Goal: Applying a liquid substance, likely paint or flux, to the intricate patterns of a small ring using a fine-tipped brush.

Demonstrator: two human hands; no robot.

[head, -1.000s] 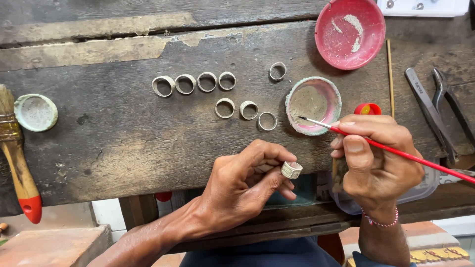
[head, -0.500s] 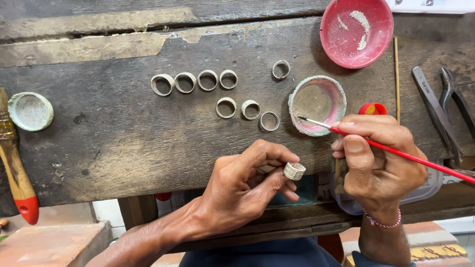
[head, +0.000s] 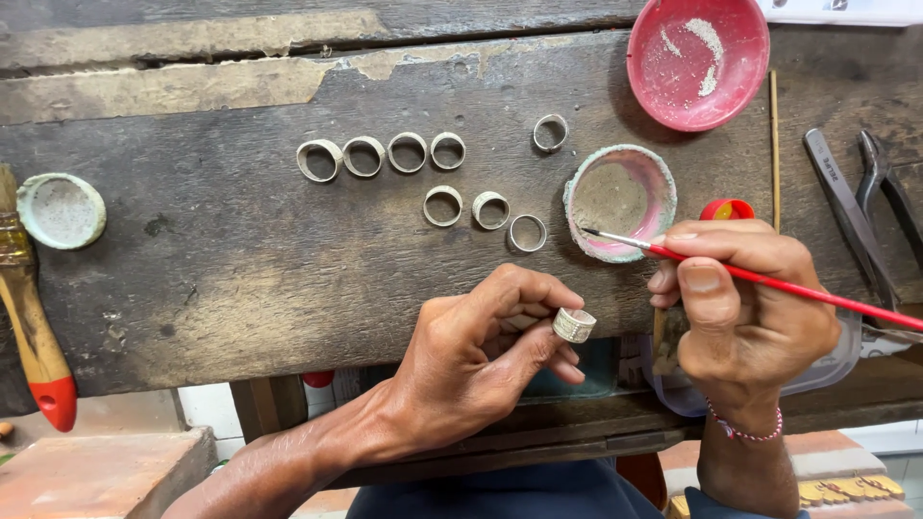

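Note:
My left hand (head: 481, 356) pinches a wide silver ring (head: 574, 325) between thumb and fingertips, just off the front edge of the dark wooden bench (head: 221, 259). My right hand (head: 745, 312) grips a thin red paintbrush (head: 769, 281); its tip rests at the lower rim of a small crusted pink dish (head: 620, 200). Several metal rings (head: 380, 156) lie in two rows on the bench left of the dish, and a single ring (head: 550, 133) lies apart above them.
A red bowl (head: 697, 60) with white powder stands at the back right. Pliers (head: 880, 202) lie at the right edge, a thin stick (head: 774, 144) beside them. A pale green lid (head: 61, 210) and a wide red-handled brush (head: 34, 327) sit at the left.
My left hand has turned the ring slightly between the fingers. The brush tip stays at the pink dish. The view has shifted a little.

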